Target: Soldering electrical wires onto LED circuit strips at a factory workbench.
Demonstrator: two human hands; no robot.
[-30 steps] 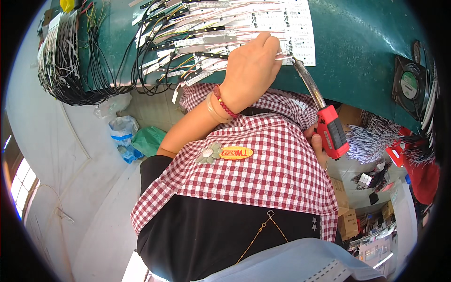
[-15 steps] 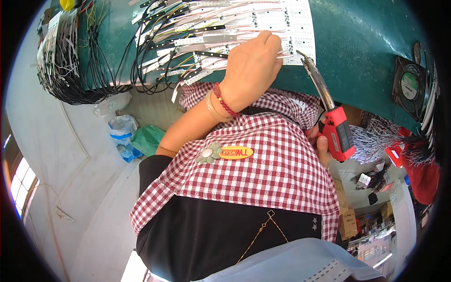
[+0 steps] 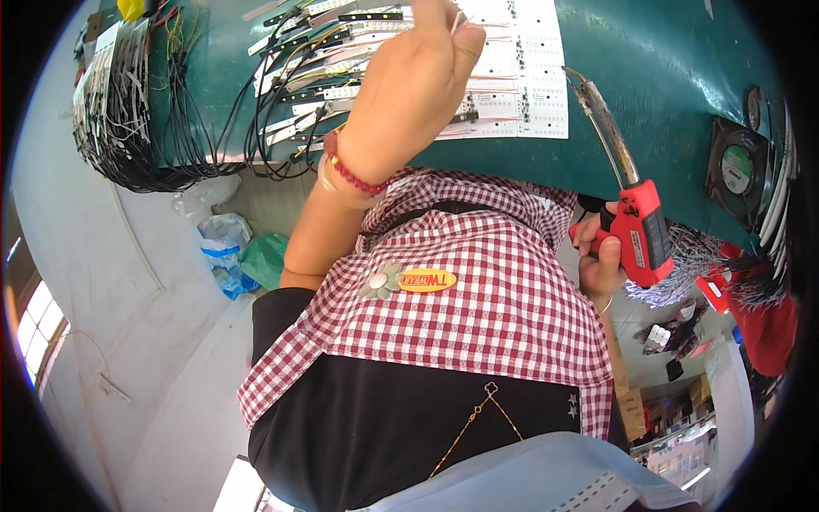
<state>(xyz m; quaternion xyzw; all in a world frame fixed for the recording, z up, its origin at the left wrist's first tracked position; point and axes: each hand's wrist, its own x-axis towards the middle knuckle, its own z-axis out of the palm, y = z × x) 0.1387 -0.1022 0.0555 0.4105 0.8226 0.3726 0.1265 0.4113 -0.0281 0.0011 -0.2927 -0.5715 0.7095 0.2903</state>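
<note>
My left hand (image 3: 414,98) is raised over the white circuit boards (image 3: 539,107), fingers pinched on a thin pale wire (image 3: 459,23), whose far end I cannot make out. Thin pinkish wires (image 3: 503,84) run across the boards, and part of them is hidden behind this hand. A red and black soldering iron (image 3: 641,235) with a pistol-style grip is held in my right hand (image 3: 602,256), right of the apron. Its metal tip (image 3: 570,72) points up and left, just off the boards' right edge, over the green table.
Black cables (image 3: 256,128) fan out from the boards' left side. A bundle of strips and wires (image 3: 111,111) hangs over the left table edge. At the right stands a black fan (image 3: 738,166), above bunches of cut wires (image 3: 682,256). Plastic bags (image 3: 223,243) lie below the table.
My left hand has lifted up and to the left, away from the boards' near edge. The soldering iron has moved right, its tip off the boards. The boards sit slightly lower in view.
</note>
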